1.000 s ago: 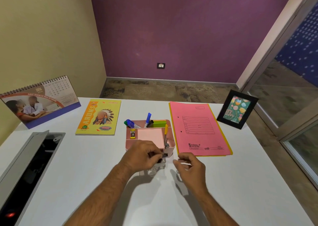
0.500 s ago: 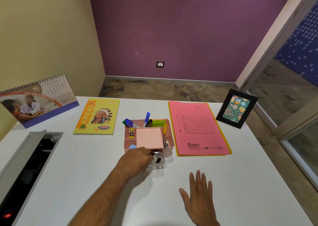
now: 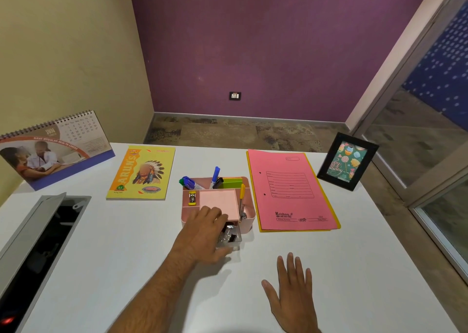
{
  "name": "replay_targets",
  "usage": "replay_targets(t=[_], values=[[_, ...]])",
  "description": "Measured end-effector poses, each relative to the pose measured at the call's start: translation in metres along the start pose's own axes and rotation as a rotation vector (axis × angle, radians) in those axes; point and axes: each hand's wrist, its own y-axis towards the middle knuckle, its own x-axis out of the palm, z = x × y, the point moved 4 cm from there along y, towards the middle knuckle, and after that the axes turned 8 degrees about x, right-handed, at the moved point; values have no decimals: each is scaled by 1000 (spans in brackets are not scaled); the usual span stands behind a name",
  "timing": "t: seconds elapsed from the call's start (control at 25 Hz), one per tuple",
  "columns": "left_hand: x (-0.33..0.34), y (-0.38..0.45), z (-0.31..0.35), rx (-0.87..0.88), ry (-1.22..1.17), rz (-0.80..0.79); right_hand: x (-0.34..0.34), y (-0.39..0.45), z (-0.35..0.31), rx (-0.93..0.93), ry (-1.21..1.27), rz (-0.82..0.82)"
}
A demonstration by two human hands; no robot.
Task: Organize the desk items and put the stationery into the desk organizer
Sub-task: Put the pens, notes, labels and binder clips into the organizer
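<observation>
- The organizer (image 3: 249, 217) — a pink box with compartments — sits mid-desk and serves as the landmark here.
- Left hand (image 3: 202, 234) rests at the organizer's near-left corner, fingers curled over a small clear drawer (image 3: 231, 239) that stands pulled out from the organizer's near side; the thumb lies along the drawer's near edge. It grips the drawer.
- Inside the drawer lie binder clips (image 3: 231, 237), black and silver, partly hidden by the fingers.
- Right hand (image 3: 293, 297) lies flat on the desk (image 3: 126, 244) near and to the right of the organizer, fingers straight and spread, holding nothing.
- In the organizer's middle compartment: a pink note pad (image 3: 219, 202).
- In its left slot: a small yellow stapler (image 3: 192, 198).
- Along its right slot: a yellow pen (image 3: 241, 196), leaning.
- In its far compartments: a blue marker (image 3: 215, 174) standing up, a black marker (image 3: 218, 182) beside it, a blue-and-green marker (image 3: 188, 182) sticking out the far-left corner, and a green pad (image 3: 231, 183).
- Just right of the organizer: a pink folder (image 3: 291, 190) lying flat on a yellow one.
- Far right of the organizer, beyond the folder: a black photo frame (image 3: 347, 161), upright.
- Left of the organizer: a yellow notebook (image 3: 143, 173), flat.
- Far left: a calendar (image 3: 53, 147), standing — and nearer the person, an open cable hatch (image 3: 38, 244) in the desk.
</observation>
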Motion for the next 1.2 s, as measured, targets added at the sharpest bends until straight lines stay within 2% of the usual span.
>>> replay_targets(t=[0.08,0.2,0.52,0.68,0.76,0.8,0.88,0.92,1.04,1.12,1.2], values=[[2,4,1,-42,39,-63,0,0,1,2,-4,1],[-1,11,0,-73,56,-35,-1,0,0,-3,-7,15],[-4,27,-4,-130,143,-99,0,1,-1,-12,38,40],[-2,23,-4,-118,94,-29,-3,1,-1,26,76,65],[2,13,-12,-202,-61,178,-13,7,-7,94,206,105],[3,6,-19,-298,-149,323,-22,12,-14,114,324,150],[6,-11,-35,-583,-327,565,-49,23,-34,162,664,175],[9,-20,-41,-730,-422,637,-59,30,-46,201,867,140],[25,-32,-50,-994,-881,696,-72,60,-81,329,1330,-50],[34,-31,-45,-1040,-1146,671,-68,79,-96,392,1480,-147],[39,-29,-40,-1041,-1244,654,-64,92,-108,417,1555,-226]])
